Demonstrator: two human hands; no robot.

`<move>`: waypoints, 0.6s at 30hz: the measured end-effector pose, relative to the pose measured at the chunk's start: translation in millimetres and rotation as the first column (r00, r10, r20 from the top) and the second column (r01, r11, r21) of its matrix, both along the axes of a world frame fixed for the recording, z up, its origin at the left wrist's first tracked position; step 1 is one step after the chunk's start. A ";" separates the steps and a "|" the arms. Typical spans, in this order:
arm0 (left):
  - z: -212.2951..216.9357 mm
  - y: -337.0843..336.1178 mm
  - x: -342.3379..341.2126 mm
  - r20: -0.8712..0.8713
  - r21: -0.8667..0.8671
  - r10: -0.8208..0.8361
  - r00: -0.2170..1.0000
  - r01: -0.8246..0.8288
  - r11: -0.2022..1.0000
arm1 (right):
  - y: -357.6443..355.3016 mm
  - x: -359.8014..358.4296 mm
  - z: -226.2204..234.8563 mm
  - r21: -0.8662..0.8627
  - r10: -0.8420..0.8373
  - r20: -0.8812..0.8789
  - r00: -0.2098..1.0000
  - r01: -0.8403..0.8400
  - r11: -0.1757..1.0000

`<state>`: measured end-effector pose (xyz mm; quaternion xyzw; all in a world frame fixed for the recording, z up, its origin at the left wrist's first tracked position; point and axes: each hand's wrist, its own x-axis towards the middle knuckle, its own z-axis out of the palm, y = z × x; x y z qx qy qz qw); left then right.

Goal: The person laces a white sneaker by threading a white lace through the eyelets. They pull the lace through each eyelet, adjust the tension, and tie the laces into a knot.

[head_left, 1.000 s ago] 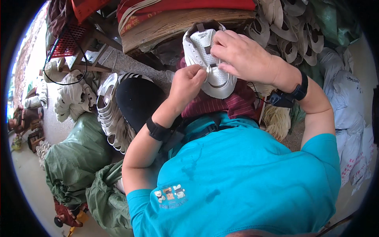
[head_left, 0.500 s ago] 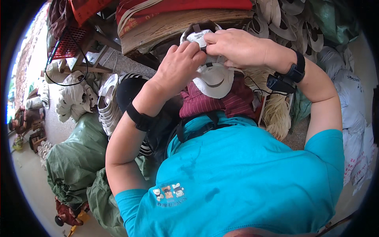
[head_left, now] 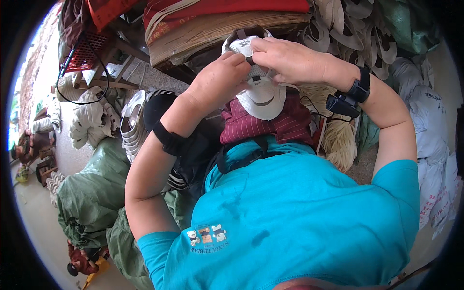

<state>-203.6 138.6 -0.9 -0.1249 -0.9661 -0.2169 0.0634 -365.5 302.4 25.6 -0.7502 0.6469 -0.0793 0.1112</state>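
Head view, left hand (head_left: 217,84) and right hand (head_left: 290,60) both gripping white shoe upper (head_left: 261,92) at twelve o'clock, fingers closing on its top edge, maroon striped cloth (head_left: 270,125) lying beneath.

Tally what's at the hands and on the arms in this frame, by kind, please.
Hands on the piece: 2, left hand and right hand
White shoe upper held between them: 1
Black wrist straps: 2, left strap and right strap
Total: 5

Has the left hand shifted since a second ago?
Yes. The left hand has risen along the white shoe upper, toward the wooden board stack.
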 end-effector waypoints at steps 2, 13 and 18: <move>5.6 1.6 -1.5 0.020 0.014 0.041 0.999 -0.041 0.999 | 1.1 -0.1 -2.1 0.000 -0.019 0.021 1.000 0.019 1.000; -10.9 16.7 -9.8 0.228 0.664 0.347 0.910 -0.406 0.628 | 3.7 -11.4 -0.2 -0.019 -0.004 0.204 0.979 0.008 1.000; 23.3 20.9 -4.0 0.099 0.819 0.351 0.931 -0.277 0.502 | -0.3 -10.1 10.9 0.096 -0.166 0.219 0.961 0.148 0.984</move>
